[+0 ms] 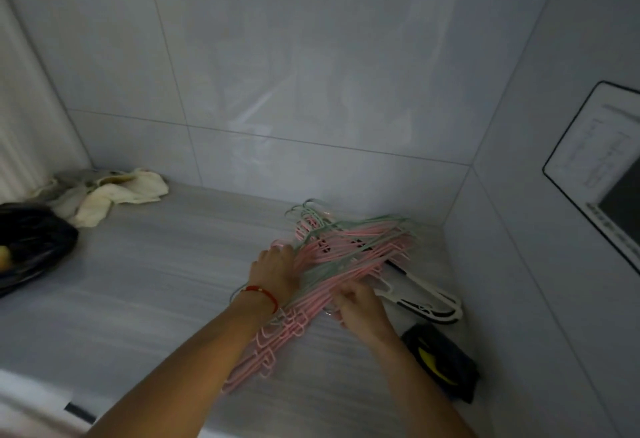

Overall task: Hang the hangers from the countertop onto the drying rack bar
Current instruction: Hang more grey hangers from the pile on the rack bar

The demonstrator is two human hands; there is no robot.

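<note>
Nothing has gone up yet, as far as I can see: the whole tangle of pink and green hangers [349, 254] lies on the grey countertop [156, 281], filling the lower right of centre and running back toward the corner of the tiled wall [311, 74]. The drying rack bar is nowhere in the frame, so every hanger is left to carry and hook. Both hands are in the pile. The left hand [273, 269], a red string bracelet [261, 294] on its wrist, presses down on the near-left edge of the bundle with its fingers spread over the wires; whether it has closed around any of them I cannot tell. The right hand [358, 306] is curled over the pink wires at the front of the heap and looks to be gathering a few, though the blur hides how firm the hold is. A white and black hanger [429, 302] lies just right of the pile, a black and yellow object [440, 358] near the lower right, a crumpled cloth [110, 191] and a dark bag [31, 243] far left.
</note>
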